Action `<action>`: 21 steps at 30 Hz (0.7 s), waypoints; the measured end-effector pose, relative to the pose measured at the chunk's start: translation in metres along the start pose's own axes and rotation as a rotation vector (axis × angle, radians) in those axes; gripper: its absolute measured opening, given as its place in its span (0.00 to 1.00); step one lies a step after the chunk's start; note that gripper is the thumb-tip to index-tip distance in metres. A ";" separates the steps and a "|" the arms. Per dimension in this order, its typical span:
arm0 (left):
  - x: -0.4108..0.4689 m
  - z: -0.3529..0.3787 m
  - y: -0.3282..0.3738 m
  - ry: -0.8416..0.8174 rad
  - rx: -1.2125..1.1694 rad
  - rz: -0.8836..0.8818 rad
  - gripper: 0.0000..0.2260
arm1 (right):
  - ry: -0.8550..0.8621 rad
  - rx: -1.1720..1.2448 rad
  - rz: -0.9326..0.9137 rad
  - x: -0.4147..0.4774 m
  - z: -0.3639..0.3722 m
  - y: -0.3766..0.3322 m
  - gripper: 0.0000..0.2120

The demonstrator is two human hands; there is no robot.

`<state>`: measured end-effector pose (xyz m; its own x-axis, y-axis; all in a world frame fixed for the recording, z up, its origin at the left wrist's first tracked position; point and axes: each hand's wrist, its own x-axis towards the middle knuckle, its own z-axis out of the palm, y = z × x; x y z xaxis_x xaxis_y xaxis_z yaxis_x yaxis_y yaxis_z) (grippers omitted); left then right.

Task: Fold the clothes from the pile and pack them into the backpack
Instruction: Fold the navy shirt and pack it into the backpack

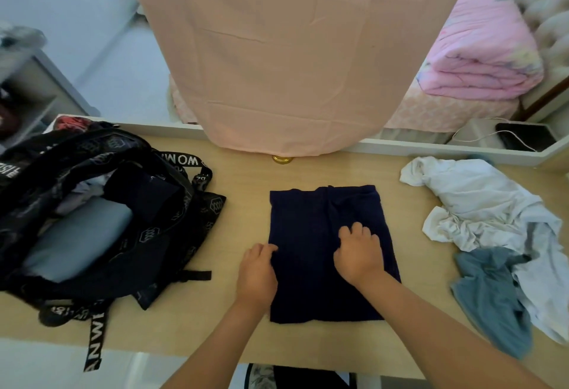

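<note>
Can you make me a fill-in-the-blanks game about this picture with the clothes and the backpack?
The left hand and right hand touch the folded ___ garment.
The open black backpack lies on the garment's ___ side.
The unfolded pile is mostly ___ cloth.
Missing words: navy; left; white.

A navy garment (308,281) lies flat in the middle of the counter (240,204), folded into a neat rectangle. To its right, well apart, sits the pile: crumpled white clothes (480,204) with a rumpled blue-grey piece (489,299) at the near end. On the left a black backpack (172,234) with lettered straps lies open, holding a folded pale blue item (77,234) and a dark one (144,191).
</note>
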<state>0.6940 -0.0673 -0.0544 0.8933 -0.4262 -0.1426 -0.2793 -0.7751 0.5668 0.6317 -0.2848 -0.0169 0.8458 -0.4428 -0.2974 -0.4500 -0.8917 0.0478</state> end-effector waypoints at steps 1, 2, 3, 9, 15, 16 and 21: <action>-0.001 -0.004 -0.008 0.002 -0.023 -0.088 0.18 | 0.020 0.099 -0.077 0.000 0.000 -0.015 0.13; -0.001 -0.007 -0.015 -0.013 -0.052 -0.160 0.16 | 0.008 0.189 -0.142 0.000 -0.001 -0.032 0.12; -0.002 -0.009 -0.021 -0.041 -0.073 -0.205 0.16 | -0.030 0.255 -0.183 0.001 -0.002 -0.050 0.12; -0.007 -0.013 -0.035 -0.214 -0.090 -0.147 0.13 | -0.150 0.228 -0.079 0.018 0.000 -0.123 0.22; -0.004 -0.024 -0.045 -0.170 -0.122 -0.195 0.13 | -0.155 0.338 -0.043 0.022 0.011 -0.123 0.10; -0.002 -0.025 -0.041 -0.169 -0.123 -0.190 0.13 | -0.154 0.424 -0.004 0.022 0.009 -0.119 0.11; 0.014 -0.013 -0.004 -0.178 -0.079 -0.068 0.17 | -0.112 0.875 0.194 0.018 0.002 -0.086 0.15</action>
<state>0.7123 -0.0640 -0.0487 0.8310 -0.4551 -0.3200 -0.1857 -0.7691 0.6115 0.6851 -0.2163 -0.0284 0.7200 -0.5255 -0.4532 -0.6778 -0.3923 -0.6219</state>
